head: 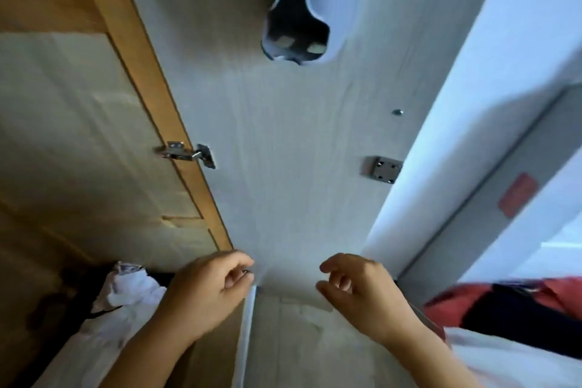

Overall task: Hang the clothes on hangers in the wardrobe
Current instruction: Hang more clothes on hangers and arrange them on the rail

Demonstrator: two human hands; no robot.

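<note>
Under wardrobe panel point(283, 151), left hand point(208, 290) curled.

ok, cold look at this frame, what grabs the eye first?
Two bare hands at the bottom edge: the left hand with fingers curled, seemingly pinching something small and metallic, and the right hand loosely curled and holding nothing. Next, the black bracket high on the white wardrobe panel, then the metal hinge on the wooden door edge at left. White clothing lies bunched at lower left.
</note>
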